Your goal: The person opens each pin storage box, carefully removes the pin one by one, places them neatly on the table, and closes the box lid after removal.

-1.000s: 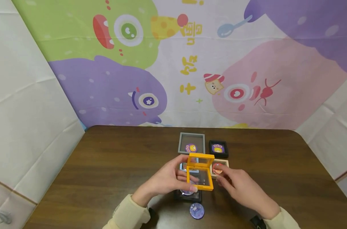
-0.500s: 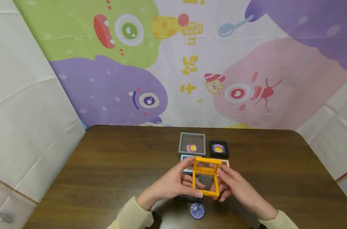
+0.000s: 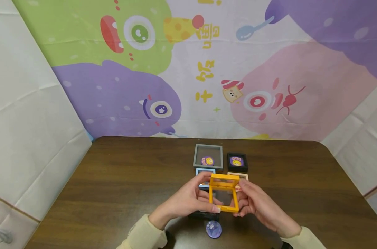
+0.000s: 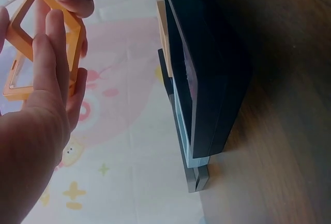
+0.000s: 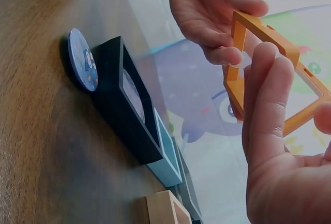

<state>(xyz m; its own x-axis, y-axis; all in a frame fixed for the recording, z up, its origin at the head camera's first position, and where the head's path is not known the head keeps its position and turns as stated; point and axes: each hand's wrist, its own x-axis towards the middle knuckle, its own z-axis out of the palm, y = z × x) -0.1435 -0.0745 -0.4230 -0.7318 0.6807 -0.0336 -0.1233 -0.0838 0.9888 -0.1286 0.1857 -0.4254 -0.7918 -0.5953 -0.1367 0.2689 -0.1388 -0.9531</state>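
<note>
One yellow case (image 3: 224,187), lid raised, clear panes in both halves; held in the air above the near middle of the surface (image 3: 129,173). Its left side is gripped by the left hand (image 3: 186,197), the thumb set at the near left corner. Its right side is held by the right hand (image 3: 260,204), between thumb and fingers.

Left column, far to near: grey case (image 3: 214,152), a purple badge (image 3: 208,160) set at its near edge; blue case (image 3: 205,170), partly covered by the left hand; large black case (image 3: 204,216), mostly hidden from the head view.

Right column: small black case (image 3: 237,169), a second badge (image 3: 237,161) framed within; beige case (image 3: 239,174), partly hidden behind the right hand and yellow case.

Nearest item: one loose blue badge (image 3: 214,229), placed just nearer than the large black case.

Far edge: backed by a cloth (image 3: 188,117) printed with cartoon monsters.
</note>
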